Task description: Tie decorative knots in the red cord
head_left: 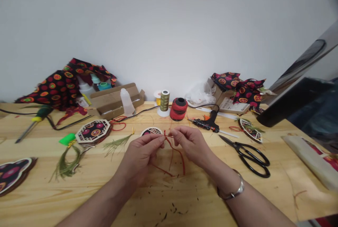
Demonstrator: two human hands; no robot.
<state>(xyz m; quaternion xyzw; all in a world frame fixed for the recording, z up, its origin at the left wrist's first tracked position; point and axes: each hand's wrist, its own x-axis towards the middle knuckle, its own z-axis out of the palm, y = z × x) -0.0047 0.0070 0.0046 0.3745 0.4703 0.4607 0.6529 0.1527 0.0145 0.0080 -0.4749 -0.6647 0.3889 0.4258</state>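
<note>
Thumb and forefinger of my left hand (145,149) pinch a red cord (182,158) close to what looks like a small knot. My right hand (191,142), with a metal bracelet at the wrist, pinches a strand of the same cord just to the right. The cord's loose ends hang below my fingers over the wooden table. Partly hidden behind my left hand lies a fretwork ornament (151,130) with dark patterned cloth. Beyond my hands stand a red thread spool (179,109) and an olive-gold thread spool (165,100).
Black scissors (250,154) and a glue gun (208,123) lie to the right. On the left are an octagonal ornament (93,132), a green tassel (67,161) and a screwdriver (34,123). A cardboard box (113,102) and a squeeze bottle (127,103) stand behind. Dark scraps (173,207) litter the near table.
</note>
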